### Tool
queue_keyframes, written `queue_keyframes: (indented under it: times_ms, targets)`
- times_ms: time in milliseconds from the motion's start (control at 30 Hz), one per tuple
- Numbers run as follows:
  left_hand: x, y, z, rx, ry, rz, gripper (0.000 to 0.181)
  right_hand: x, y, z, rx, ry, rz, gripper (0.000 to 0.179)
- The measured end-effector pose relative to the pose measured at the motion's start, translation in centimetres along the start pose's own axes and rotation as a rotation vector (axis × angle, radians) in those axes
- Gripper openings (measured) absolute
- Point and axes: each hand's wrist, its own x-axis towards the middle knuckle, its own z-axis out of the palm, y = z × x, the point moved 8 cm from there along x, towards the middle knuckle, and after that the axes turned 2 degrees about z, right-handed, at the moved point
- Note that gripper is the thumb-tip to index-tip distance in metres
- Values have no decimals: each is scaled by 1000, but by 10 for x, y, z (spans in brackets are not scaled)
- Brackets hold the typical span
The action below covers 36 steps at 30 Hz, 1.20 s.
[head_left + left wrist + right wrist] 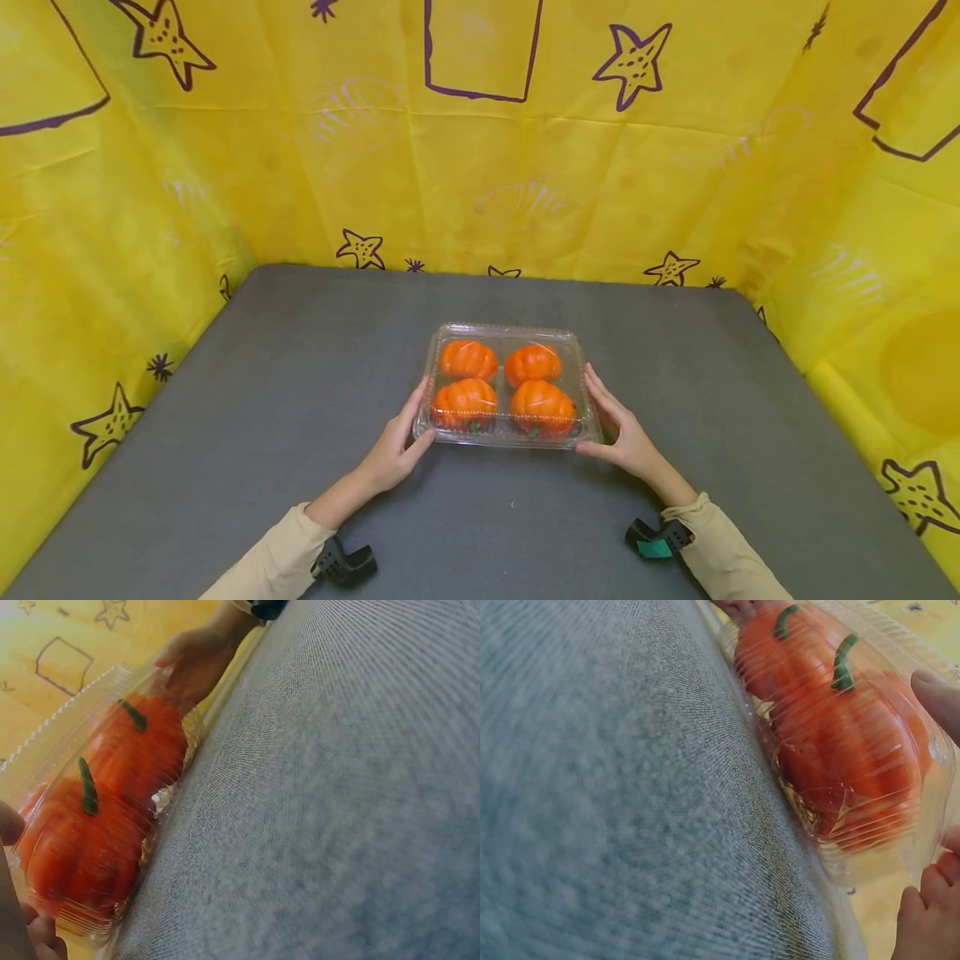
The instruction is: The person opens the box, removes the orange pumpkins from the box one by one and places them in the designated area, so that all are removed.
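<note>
A clear plastic clamshell container [501, 435] with its lid down sits on the grey table in the head view. Inside lie several small orange pumpkins [543, 407] in two rows. Green stems show on two pumpkins [90, 847] in the left wrist view. My left hand [392, 450] grips the container's left side, thumb at the near corner and fingers along the side. On the opposite side my right hand [628, 437] holds it the same way. In the right wrist view, the right thumb [939, 705] is over the lid side and the curled fingers [935, 889] are lower down.
The grey table [315, 333] spreads around the container. Yellow cloth [480, 167] printed with starfish and fish stands along its back and both sides. Black wrist mounts [345, 565] are strapped at both sleeves.
</note>
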Motion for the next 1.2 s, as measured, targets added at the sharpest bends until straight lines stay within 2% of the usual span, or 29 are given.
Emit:
queue_keyframes:
  times_ms: [133,233,333,433,567,700,833,933,1200]
  targets:
    - [-7,-22,0,-86,38,-3,74,6,-15,2,-91,-5,13,89]
    - [-14,-39,3,-170,42,-29,79,9,-27,5,-104,-10,27,88]
    - [-14,-42,4,-217,43,-69,81,8,-28,3,-117,-7,44,87]
    - [-15,-46,6,-222,34,-140,90,8,-28,2,-119,-7,38,88]
    - [-12,-43,5,-210,38,-205,98,11,-31,1,-114,-4,24,90]
    - [-7,-34,1,-252,72,-235,91,12,-32,-1,-75,-2,3,88]
    - [-6,-33,-1,-259,95,-285,86,12,-27,-6,-44,-8,-20,79]
    - [-6,-32,-2,-237,107,-291,84,11,-21,-9,-41,-17,-31,75]
    - [-5,-30,-5,-203,137,-253,80,16,-14,-14,18,-16,-28,66]
